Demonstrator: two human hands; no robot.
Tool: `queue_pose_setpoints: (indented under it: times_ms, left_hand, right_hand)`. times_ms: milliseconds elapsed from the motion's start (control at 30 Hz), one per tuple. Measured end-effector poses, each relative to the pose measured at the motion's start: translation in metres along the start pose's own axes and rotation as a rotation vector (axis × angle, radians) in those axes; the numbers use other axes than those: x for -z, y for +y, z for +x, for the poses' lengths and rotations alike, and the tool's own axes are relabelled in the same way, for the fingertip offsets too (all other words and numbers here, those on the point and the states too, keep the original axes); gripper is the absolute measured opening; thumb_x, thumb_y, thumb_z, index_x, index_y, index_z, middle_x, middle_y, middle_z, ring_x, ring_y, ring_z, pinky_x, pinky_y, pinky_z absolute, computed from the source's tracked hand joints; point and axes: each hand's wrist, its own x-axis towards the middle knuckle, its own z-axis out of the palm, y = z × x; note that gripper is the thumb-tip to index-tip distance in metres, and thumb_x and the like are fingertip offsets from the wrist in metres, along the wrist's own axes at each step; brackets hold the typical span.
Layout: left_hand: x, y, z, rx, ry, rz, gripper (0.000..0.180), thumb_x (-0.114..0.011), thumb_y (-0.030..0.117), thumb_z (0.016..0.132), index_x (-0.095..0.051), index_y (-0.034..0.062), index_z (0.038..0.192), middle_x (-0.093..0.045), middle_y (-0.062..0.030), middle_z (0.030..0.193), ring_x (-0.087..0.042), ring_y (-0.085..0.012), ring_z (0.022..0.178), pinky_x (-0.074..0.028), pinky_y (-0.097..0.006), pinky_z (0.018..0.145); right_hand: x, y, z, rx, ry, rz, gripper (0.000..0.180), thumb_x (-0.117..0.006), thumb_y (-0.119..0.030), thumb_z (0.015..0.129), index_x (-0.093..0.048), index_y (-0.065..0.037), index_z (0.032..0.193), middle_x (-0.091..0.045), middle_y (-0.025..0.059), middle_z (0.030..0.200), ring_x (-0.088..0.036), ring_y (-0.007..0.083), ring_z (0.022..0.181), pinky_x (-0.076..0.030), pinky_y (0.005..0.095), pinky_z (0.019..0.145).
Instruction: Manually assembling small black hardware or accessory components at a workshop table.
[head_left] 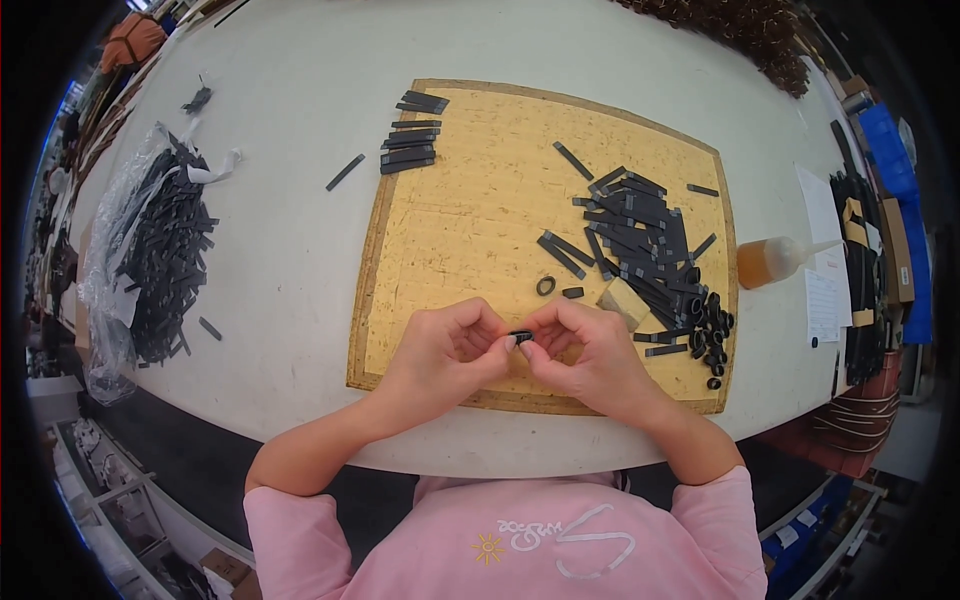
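Observation:
Over the near edge of a yellowish board, my left hand and my right hand meet, fingertips pinched together on a small black loop. Part of the loop is hidden by the thumbs and fingers. Just beyond them lie a black ring and a second one on its side. Right of my right hand is a small tan block. A heap of flat black strips with greyish ends covers the board's right part, with a cluster of black rings below it.
Several black strips lie in a row at the board's far left corner. Farther left, clear plastic partly wraps a large pile of strips. A bottle of amber liquid lies right of the board, near paper sheets.

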Motion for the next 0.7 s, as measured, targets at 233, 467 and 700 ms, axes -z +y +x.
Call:
queue_pose_setpoints:
  times_ms: [233,467,700]
  left_hand:
    - [0.008,-0.008,0.008,0.184,-0.101,-0.355,0.011,-0.069,0.008,0.095,-0.065,-0.0016,0.095,-0.070,-0.0037,0.085,-0.066,-0.0056,0.075,-0.053,-0.021,0.065]
    - [0.010,-0.008,0.007,0.178,-0.120,-0.337,0.012,-0.070,0.009,0.096,-0.064,-0.0012,0.095,-0.070,-0.0038,0.085,-0.066,-0.0061,0.077,-0.056,-0.022,0.070]
    - [0.008,-0.006,0.007,0.190,-0.119,-0.358,0.012,-0.070,0.009,0.095,-0.063,-0.0008,0.095,-0.069,-0.0033,0.085,-0.067,-0.0066,0.078,-0.056,-0.022,0.070]
  right_hand:
    - [0.000,0.005,0.002,0.050,-0.007,0.078,0.016,-0.075,-0.010,0.090,-0.068,0.001,0.099,-0.071,0.0069,0.082,-0.069,0.0118,0.074,-0.057,0.0261,0.068]
    - [-0.002,0.010,0.005,-0.080,-0.052,0.109,0.015,-0.074,-0.012,0.092,-0.065,0.001,0.094,-0.067,0.0013,0.078,-0.062,0.0065,0.066,-0.051,0.0225,0.059]
    - [0.003,0.015,0.013,-0.316,-0.169,0.484,0.014,-0.068,-0.013,0.097,-0.063,0.000,0.096,-0.064,0.0008,0.079,-0.061,0.0057,0.067,-0.054,0.0226,0.060]
